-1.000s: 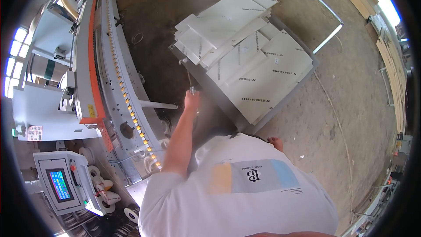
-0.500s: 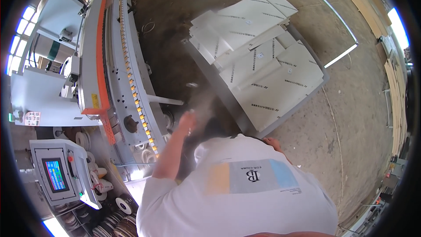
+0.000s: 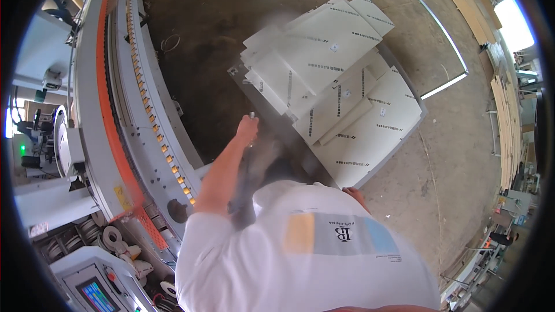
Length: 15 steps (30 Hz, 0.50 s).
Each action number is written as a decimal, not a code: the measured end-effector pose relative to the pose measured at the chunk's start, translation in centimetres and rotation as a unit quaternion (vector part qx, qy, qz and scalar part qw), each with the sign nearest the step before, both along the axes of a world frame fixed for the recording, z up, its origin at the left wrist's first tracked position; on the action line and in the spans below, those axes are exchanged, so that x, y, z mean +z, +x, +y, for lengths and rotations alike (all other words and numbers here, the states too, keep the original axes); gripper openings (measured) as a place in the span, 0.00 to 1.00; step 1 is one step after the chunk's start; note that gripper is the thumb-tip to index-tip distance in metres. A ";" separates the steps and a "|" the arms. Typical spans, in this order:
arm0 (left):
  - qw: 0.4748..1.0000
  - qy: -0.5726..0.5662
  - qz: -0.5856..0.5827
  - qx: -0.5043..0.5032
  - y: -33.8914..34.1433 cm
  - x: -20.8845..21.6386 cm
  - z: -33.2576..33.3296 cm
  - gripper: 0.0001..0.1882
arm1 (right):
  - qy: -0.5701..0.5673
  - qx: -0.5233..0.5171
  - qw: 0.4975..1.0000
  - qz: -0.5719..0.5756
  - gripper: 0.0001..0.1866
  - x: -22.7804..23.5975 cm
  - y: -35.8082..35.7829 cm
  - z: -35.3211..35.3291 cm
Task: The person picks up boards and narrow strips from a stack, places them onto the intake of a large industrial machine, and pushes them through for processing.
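Observation:
My left hand [image 3: 247, 130] reaches forward at the near left of the board stack, its fingers closed round a small metal-tipped tool [image 3: 252, 115]. What kind of tool this is does not show clearly, as most of it lies inside the fist. A pale haze hangs in the air beside that hand. Several pale boards [image 3: 347, 98] with dark printed marks lie overlapping on a grey flat cart [image 3: 272, 112]. Close to the stack's near corner is my right hand [image 3: 354, 193], mostly hidden behind my white shirt; how its fingers are held cannot be made out.
A long machine [image 3: 118, 138] with an orange strip and a row of yellow rollers runs along the left. Its control panel [image 3: 95, 289] stands at lower left, near several rolls [image 3: 113, 237]. A white cart handle frame [image 3: 445, 26] rises beyond the stack. Long boards [image 3: 506, 133] lie at far right.
My left hand has moved forward, closer to the boards. The view has shifted, so the machine sits further left. My right hand now shows close to the stack's near corner.

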<state>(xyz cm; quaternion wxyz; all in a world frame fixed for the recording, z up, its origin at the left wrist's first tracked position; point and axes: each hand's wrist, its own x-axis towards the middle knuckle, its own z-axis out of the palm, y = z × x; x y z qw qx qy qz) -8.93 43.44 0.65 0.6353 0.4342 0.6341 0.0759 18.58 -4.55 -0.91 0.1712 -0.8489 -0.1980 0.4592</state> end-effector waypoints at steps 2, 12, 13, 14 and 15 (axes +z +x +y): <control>0.993 -0.036 -0.014 -0.113 0.1 0.1 3.2 0.12 | 0.001 0.019 1.000 -0.005 0.21 3.3 -1.5 4.9; 0.979 -0.051 -0.066 -0.184 1.0 2.7 12.2 0.09 | 0.022 -0.104 0.994 0.033 0.19 0.8 -2.0 5.3; 0.991 -0.017 -0.059 -0.116 2.0 1.7 12.1 0.09 | 0.023 -0.129 0.990 0.045 0.20 -0.1 -1.9 4.1; 0.997 0.015 -0.055 -0.052 3.5 1.1 12.1 0.09 | 0.008 -0.133 0.991 0.034 0.20 -1.2 -1.9 2.5; 0.993 -0.018 -0.041 -0.110 5.2 2.3 12.0 0.10 | -0.009 -0.141 0.990 0.022 0.21 -2.6 -2.2 0.5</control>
